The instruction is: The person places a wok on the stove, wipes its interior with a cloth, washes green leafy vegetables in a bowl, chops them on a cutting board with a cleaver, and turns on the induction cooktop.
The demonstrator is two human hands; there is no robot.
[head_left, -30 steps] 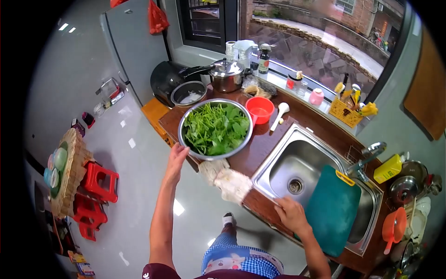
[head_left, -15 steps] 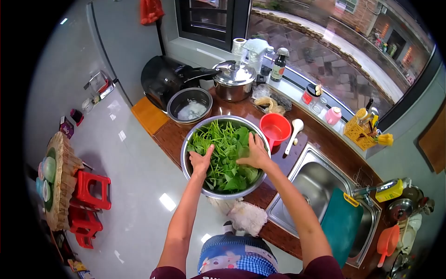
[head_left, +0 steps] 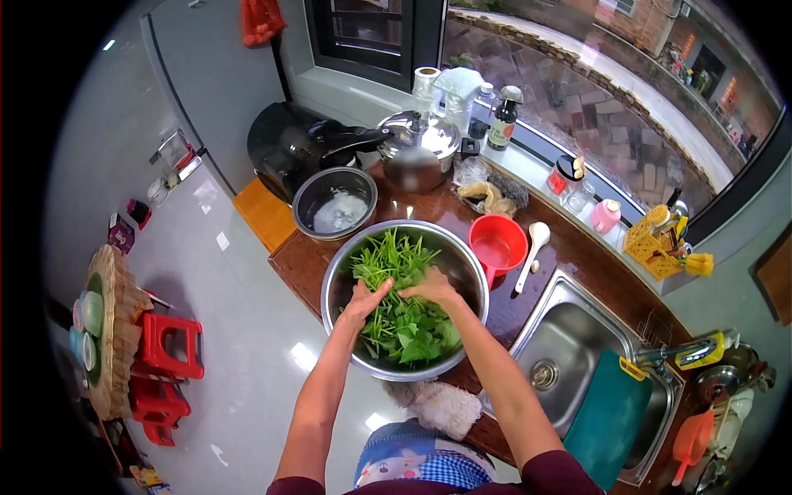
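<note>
A large steel bowl stands on the brown counter and holds green leafy stems. Both hands are inside it. My left hand presses into the stems from the left, its thumb on top and its other fingers hidden among them. From the right, my right hand reaches into the same greens; its fingertips are buried and slightly blurred. The two hands are a short way apart, with greens gathered between them.
A red dipper and a white spoon lie right of the bowl. Behind are a dark pot and a pressure cooker. A green board leans over the sink. Cloths hang at the counter edge.
Both hands have come to the bowl, my right from the sink edge and my left from the rim. They sank into the greens and drew closer together, bunching them away from the bowl's sides.
</note>
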